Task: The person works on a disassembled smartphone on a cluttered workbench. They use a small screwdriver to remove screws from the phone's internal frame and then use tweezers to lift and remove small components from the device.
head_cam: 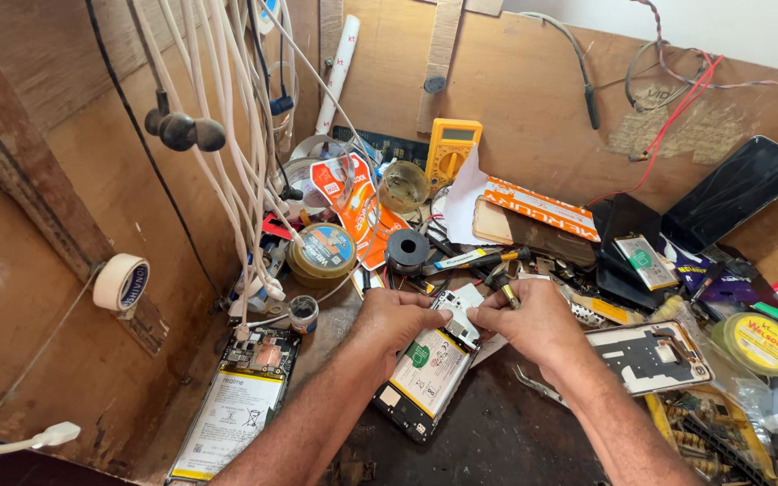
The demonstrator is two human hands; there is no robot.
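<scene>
1. Yellow multimeter, small grey screen, upright against the back board.
2. Orange-and-white blister package, beside the round tins.
3. Orange-and-white strip label, right of the multimeter.
4. Dark phone screen, leaning far right.
5. White battery label with green mark, on the opened phone between both hands.

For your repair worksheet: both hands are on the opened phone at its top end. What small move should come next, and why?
Probably lift the white cover piece gently clear. The left hand steadies the opened phone while the right hand pinches that piece above the battery, with a screwdriver tucked in its grip.
</scene>
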